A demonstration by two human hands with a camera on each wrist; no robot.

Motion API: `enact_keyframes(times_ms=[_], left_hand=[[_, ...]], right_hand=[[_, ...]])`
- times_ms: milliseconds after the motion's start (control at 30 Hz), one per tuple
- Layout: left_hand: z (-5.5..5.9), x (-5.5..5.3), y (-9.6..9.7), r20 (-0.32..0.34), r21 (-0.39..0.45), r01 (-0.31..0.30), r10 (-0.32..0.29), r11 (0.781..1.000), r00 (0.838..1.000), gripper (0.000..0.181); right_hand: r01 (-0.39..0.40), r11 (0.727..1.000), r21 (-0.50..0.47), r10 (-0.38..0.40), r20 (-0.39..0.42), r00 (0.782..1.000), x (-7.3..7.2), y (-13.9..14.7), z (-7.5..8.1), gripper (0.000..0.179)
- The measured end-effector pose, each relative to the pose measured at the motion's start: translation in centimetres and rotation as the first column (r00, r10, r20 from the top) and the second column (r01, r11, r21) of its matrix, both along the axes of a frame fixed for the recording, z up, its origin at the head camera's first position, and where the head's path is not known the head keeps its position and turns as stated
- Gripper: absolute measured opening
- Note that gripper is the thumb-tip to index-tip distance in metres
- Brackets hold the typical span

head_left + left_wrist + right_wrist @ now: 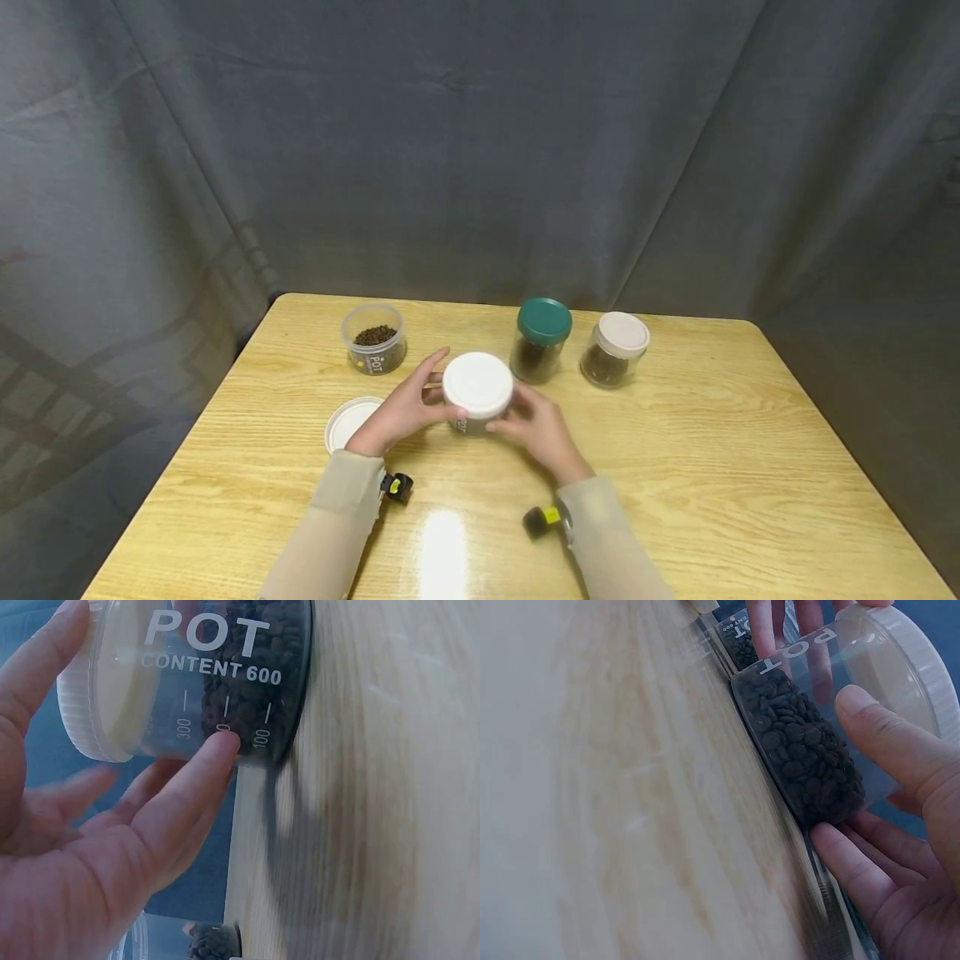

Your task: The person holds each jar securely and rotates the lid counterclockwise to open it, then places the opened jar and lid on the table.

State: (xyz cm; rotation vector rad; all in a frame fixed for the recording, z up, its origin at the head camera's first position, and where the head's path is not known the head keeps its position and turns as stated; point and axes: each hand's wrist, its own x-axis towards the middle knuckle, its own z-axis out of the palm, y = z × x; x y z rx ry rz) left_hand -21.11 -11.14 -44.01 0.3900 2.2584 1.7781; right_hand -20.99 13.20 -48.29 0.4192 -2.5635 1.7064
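Observation:
A clear jar marked POT point(195, 697), with a white ribbed screw lid point(477, 384) and dark round pellets point(802, 742) inside, is between both hands at the middle of the table. My left hand point(410, 408) holds it from the left, thumb at the lid's rim and a fingertip on the wall in the left wrist view. From the right, my right hand point(538, 429) grips the jar's wall, thumb on the front and fingers low down. Whether the jar's base touches the table is unclear.
An open tub of brown pellets point(375, 350) stands at the back left. A loose white lid point(351, 423) lies partly hidden by the left hand. Behind the right hand stand a green-lidded jar point(542, 333) and a white-lidded jar point(613, 350) on the wooden table point(712, 467).

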Motion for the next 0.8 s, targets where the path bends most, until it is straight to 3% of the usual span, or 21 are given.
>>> enact_keyframes(times_ms=[233, 533, 733, 800], left_hand=[[0.2, 0.1, 0.5, -0.010, -0.025, -0.001, 0.000, 1.000, 1.000, 0.091], [-0.3, 0.0, -0.7, 0.017, 0.079, 0.051, -0.052, 0.996, 0.998, 0.076], [0.0, 0.1, -0.3, 0.024, 0.012, -0.001, 0.001, 1.000, 1.000, 0.082], [0.1, 0.1, -0.2, -0.011, -0.039, -0.001, 0.000, 0.999, 1.000, 0.090]], right_hand=[[-0.019, 1.000, -0.004, 0.019, -0.010, 1.000, 0.0, 0.2, 0.0, 0.076], [-0.018, 1.000, 0.007, 0.018, -0.005, 1.000, 0.1, 0.0, 0.2, 0.076], [-0.025, 1.000, -0.015, 0.025, 0.009, 1.000, 0.2, 0.1, 0.2, 0.074], [-0.025, 1.000, -0.014, 0.026, 0.004, 1.000, 0.1, 0.1, 0.2, 0.072]])
